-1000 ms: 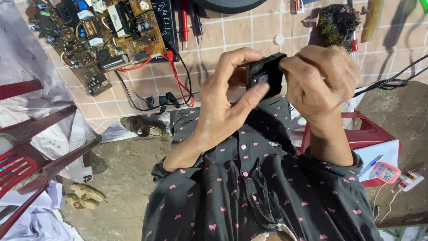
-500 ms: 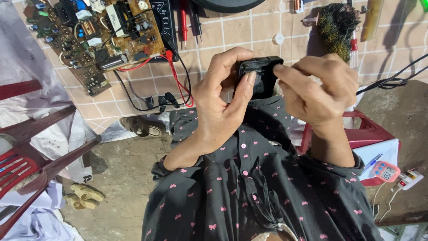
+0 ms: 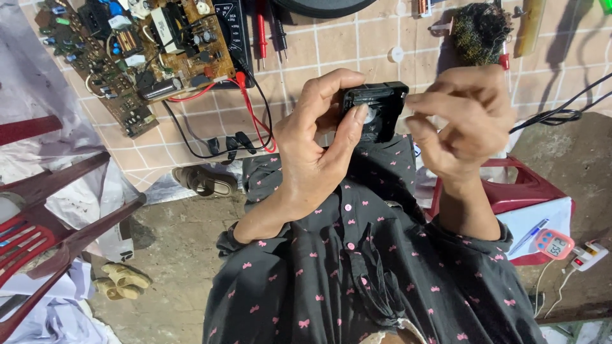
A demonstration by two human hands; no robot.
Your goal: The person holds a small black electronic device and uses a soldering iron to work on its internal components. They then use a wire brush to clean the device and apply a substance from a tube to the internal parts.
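I see the left hand (image 3: 315, 143) holding a small black box (image 3: 375, 109) up in front of the chest, above the tiled surface (image 3: 357, 48). Its thumb lies across the box's face with the tip pressed on a round recess, and the other fingers curl around the box's left edge and back, so the box is pinched between thumb and fingers. The right hand (image 3: 464, 121) sits just beside the box on its right. Its forefinger and thumb are drawn together at the box's right edge; I cannot tell whether they actually grip it or only touch it. The remaining fingers of that hand are loosely curled and slightly spread.

Below the hands I see the dark shirt with small pink bows (image 3: 370, 274).

On the tiled surface, well apart from the hands to the upper left, lies a brown circuit board (image 3: 137, 48) crowded with parts. Red and black wires (image 3: 245, 118) run from it toward a pair of black clips on the tiles. A dark tuft of bristly stuff (image 3: 481, 32) sits at the upper right, just above the right hand. A black cable (image 3: 561, 108) trails off to the right. At the lower right a pen (image 3: 528, 237) lies on white paper atop a red stool (image 3: 510, 191), next to a small orange meter (image 3: 553, 243). A red chair (image 3: 38, 236) stands at the left.
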